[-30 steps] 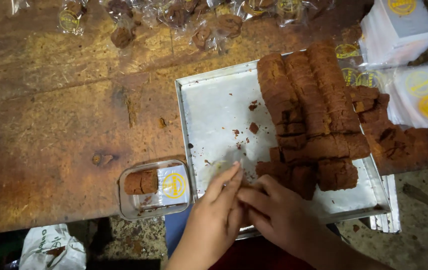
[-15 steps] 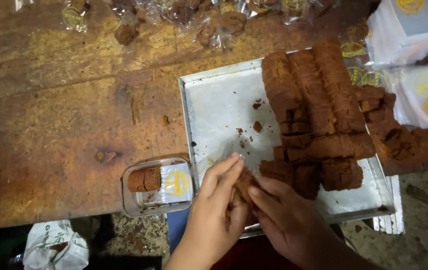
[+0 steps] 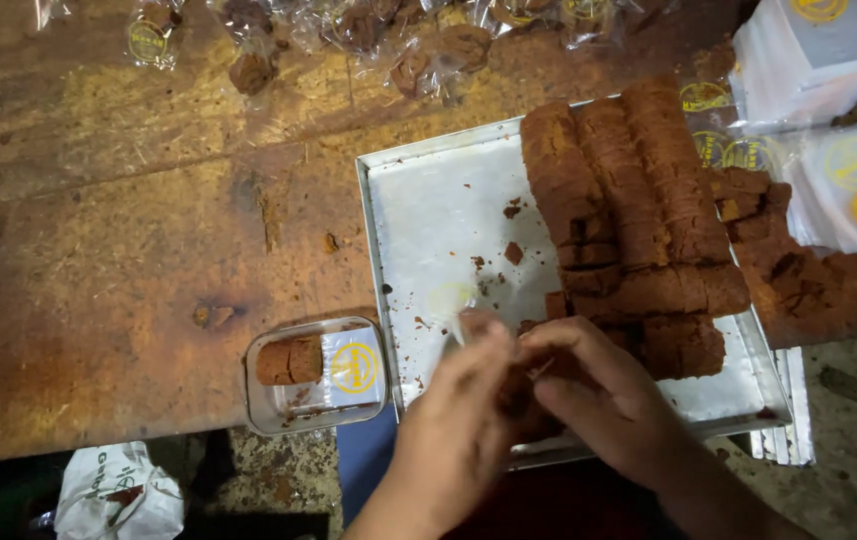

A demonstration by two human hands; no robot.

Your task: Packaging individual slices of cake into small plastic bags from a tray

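A metal baking tray [image 3: 449,200] lies on a worn wooden table [image 3: 129,260], with rows of brown cookies [image 3: 629,210] stacked along its right half. Over the tray's near edge my left hand [image 3: 464,410] and my right hand [image 3: 599,400] meet, fingers pinched together around a brown cookie piece [image 3: 521,385] and a clear plastic wrapper [image 3: 454,305]. Which hand holds what is partly hidden by the fingers. Left of the tray stands a clear plastic box [image 3: 314,375] with a brown cookie and a yellow round sticker inside.
Wrapped cookies in clear bags [image 3: 369,35] lie along the table's far edge. Stacks of white wrappers with yellow round marks [image 3: 829,120] sit at the right. Crumbs dot the tray. A white plastic bag [image 3: 119,495] lies on the floor below.
Both hands have stayed at the tray's near edge, fingers working closer together around the cookie piece and wrapper. The camera view has shifted slightly.
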